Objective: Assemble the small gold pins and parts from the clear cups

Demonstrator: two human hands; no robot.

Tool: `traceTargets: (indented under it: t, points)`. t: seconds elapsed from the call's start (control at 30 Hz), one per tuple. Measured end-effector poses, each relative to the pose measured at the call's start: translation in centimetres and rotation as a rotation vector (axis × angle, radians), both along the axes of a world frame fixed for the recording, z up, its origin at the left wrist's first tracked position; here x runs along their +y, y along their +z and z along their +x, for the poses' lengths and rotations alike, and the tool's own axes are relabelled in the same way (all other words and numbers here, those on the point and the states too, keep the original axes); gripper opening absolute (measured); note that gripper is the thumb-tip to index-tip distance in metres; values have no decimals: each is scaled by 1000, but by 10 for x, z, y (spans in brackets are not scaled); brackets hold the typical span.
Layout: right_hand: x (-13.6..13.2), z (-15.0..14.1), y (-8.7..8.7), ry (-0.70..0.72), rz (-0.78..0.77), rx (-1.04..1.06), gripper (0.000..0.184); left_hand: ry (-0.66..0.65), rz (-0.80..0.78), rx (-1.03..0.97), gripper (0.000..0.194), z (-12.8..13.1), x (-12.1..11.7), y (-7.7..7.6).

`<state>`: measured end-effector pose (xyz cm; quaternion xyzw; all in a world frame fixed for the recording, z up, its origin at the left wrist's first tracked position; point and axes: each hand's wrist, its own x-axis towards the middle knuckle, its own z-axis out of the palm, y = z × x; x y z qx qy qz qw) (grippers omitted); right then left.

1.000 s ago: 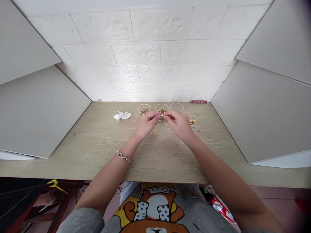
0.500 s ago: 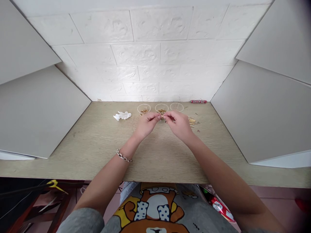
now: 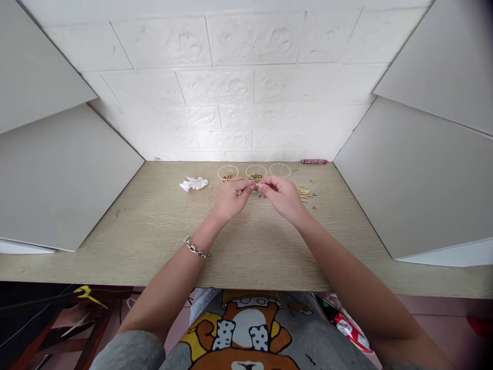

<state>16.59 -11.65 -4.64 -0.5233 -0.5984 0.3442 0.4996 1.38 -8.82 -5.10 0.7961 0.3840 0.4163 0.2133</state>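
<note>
My left hand (image 3: 233,198) and my right hand (image 3: 283,197) meet fingertip to fingertip over the middle of the table. Thumb and forefinger are pinched on both sides. A small, thin gold-coloured piece (image 3: 257,186) shows between the fingertips, too tiny to name; a dark tip sticks out below the right fingers. Just behind the hands is a clear round cup (image 3: 251,167) of small gold-coloured pieces, partly hidden by the fingers. To its left stands a similar cup (image 3: 224,168) with coppery-gold pieces. Beside my right hand lies a loose pile of thin gold sticks (image 3: 304,192).
A third clear cup (image 3: 280,164) stands at the back right. Crumpled white tissue (image 3: 194,183) lies to the left, and a red tube-like item (image 3: 314,162) lies by the wall. Grey panels (image 3: 57,174) flank the wooden table (image 3: 262,257) on both sides.
My right fingers have shifted slightly and curled closer around the small piece, so less of it shows. My left hand has barely moved.
</note>
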Motion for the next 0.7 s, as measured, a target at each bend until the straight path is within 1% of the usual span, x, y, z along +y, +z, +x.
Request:
traceTargets:
  t: [0.07,0.13,0.23,0.33,0.4,0.47,0.57,0.7]
  points:
    - [0,0,-1,-10,0,-22,12,-1,75,43,24,-1,1,-1]
    - [0,1,-2,-23,41,-93,12,-3,147,78,23,-2,1,-1]
    - [1,3,-5,-31,163,-248,14,1,235,122,22,-3,2,-2]
    - [3,4,-9,-32,289,-388,15,-4,273,176,22,-4,3,-3]
    - [3,5,-11,-28,328,-439,16,-15,273,208,22,-4,2,-2]
    - [4,5,-11,-26,331,-442,15,-20,262,215,21,-4,2,-2]
    - [4,4,-10,-28,287,-371,14,-16,211,160,22,-2,1,-1]
    - [3,5,-7,-16,239,-287,14,-19,95,55,24,0,2,-1]
